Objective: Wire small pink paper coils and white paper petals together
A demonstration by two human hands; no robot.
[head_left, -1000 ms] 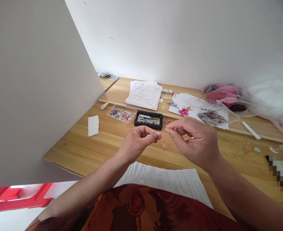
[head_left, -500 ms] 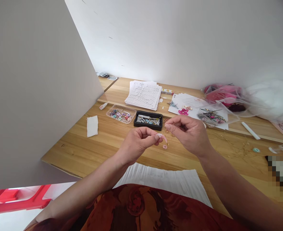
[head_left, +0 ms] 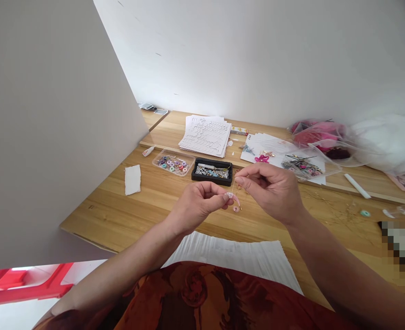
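Observation:
Between thumb and fingers of my left hand (head_left: 202, 204) is a small curved pink-and-white piece (head_left: 235, 198) with a gold-coloured tip, bent downward to the right. My right hand (head_left: 266, 188) is closed in a pinch just right of it and slightly higher. A fine, faint thread (head_left: 234, 185) runs between the piece and those pinched fingertips. Close below the curved piece is a small pink spool (head_left: 235, 209). Behind the hands stands a black tray (head_left: 212, 172) of silvery beads, with a white tube lying in it.
Left of the tray is a clear box (head_left: 174, 162) of coloured spools. Paper sheets with cut shapes (head_left: 205, 135) lie behind. To the right are a bag of dark pins (head_left: 302, 166), a white stick (head_left: 357, 185) and a teal spool (head_left: 365, 213). A white cloth (head_left: 236, 252) lies in front.
Both hands keep almost the same pose and hold. My right fingertips have shifted very slightly left, and the view has moved a little.

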